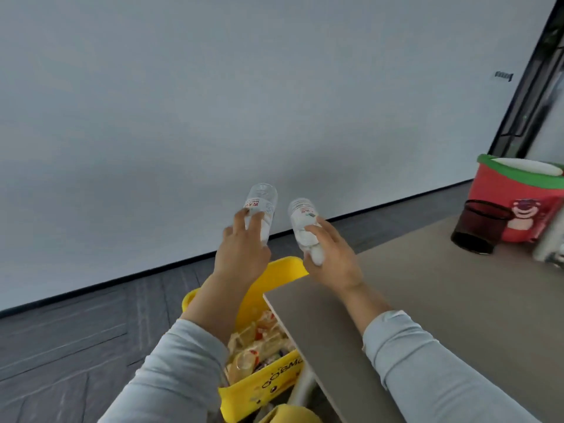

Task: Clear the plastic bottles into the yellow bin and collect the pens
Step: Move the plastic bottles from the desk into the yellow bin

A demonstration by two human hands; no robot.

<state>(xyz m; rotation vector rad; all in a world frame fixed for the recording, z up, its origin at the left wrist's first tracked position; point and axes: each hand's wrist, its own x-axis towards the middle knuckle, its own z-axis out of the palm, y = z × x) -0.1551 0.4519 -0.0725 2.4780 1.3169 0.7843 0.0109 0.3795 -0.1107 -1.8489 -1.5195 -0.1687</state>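
My left hand [244,251] grips a clear plastic bottle [263,199] with a white and red label, its base pointing away from me. My right hand [331,254] grips a second clear bottle [300,212], held the same way. Both bottles hang in the air above the far end of the yellow bin [274,276], which stands on the floor beside the table's left edge. Several crushed bottles and wrappers lie inside the bin. No pens show in this view.
A grey table [427,300] fills the right side. A dark mesh pen cup [477,224] and a red bucket [518,190] with a green rim and a bear picture stand at its far right. Dark floor and a white wall lie ahead.
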